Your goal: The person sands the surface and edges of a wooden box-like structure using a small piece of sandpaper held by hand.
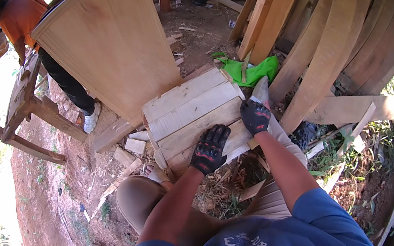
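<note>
**Both my gloved hands on the small slat panel**

I see no package, label or sign around me; the only bright-coloured thing is a crumpled green cloth (pixel 251 70) on the ground, just past the far right corner of the slat panel (pixel 190 116).

The panel is made of pale boards lying side by side, and it rests on the red dirt ground (pixel 52 201) in front of my knees. Its far edge is against the foot of a big, pale plywood sheet (pixel 112 43) that stands leaning.

My left hand (pixel 209 148), in a black glove with red marks, lies flat on the near edge of the panel. The fingers are spread out and press on the wood; they do not close around anything. My left forearm is bare and comes up from the lower edge.

My right hand (pixel 255 115) has the same glove and sits at the near right corner of the panel. The fingers are curled over the corner, and I think they grip the edge of the board, but I cannot tell it for sure.

Many long planks (pixel 330 41) lean to the right of the panel. Another person in an orange shirt (pixel 23 19) stands at the far left, beside a rough wooden bench (pixel 24 98).
</note>
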Available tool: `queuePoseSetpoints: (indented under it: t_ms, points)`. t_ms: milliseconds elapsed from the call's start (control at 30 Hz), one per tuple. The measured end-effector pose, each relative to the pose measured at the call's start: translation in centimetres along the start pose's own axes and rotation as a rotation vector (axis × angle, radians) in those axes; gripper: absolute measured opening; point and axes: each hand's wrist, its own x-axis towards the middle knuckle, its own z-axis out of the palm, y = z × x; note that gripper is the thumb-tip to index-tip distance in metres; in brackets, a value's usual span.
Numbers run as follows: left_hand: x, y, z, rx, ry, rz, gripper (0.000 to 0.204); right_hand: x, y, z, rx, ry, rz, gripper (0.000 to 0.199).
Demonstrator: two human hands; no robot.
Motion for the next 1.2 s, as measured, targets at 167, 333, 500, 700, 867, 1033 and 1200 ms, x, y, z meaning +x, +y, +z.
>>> queuePoseSetpoints:
  t_ms: [167,333,500,700,867,1033,1200]
  points:
    - [-0.1,-0.5,0.0,-0.026,-0.015,0.000,0.092,0.2,-0.6,-1.3,-0.085,-0.039,-0.011,0.038]
    - [-0.2,0.9,0.3,0.187,-0.053,-0.063,0.091,0.1,-1.4,-1.5,-0.033,-0.047,0.038,0.042]
    - [-2.0,3.4,0.5,0.233,-0.331,-0.221,0.088,0.2,-0.3,-0.8,-0.059,-0.017,-0.027,0.041]
    - [-4.7,1.6,-1.3,0.213,-0.396,-0.209,0.108,0.7,-2.8,-0.4,-0.147,-0.012,-0.295,0.035]
    - [-5.2,-0.5,-1.8,-0.036,-0.380,-0.133,0.128,0.7,-7.8,1.4,-0.011,-0.207,-0.537,0.032]
    - [-5.5,-1.3,-1.0,-0.084,-0.340,-0.064,0.132,3.3,-4.8,3.4,-0.090,-0.202,-0.348,0.022]
    - [-3.6,-1.0,-2.0,-0.007,-0.599,-0.118,0.138,2.7,-2.3,4.6,-0.021,-0.033,-0.426,0.019]
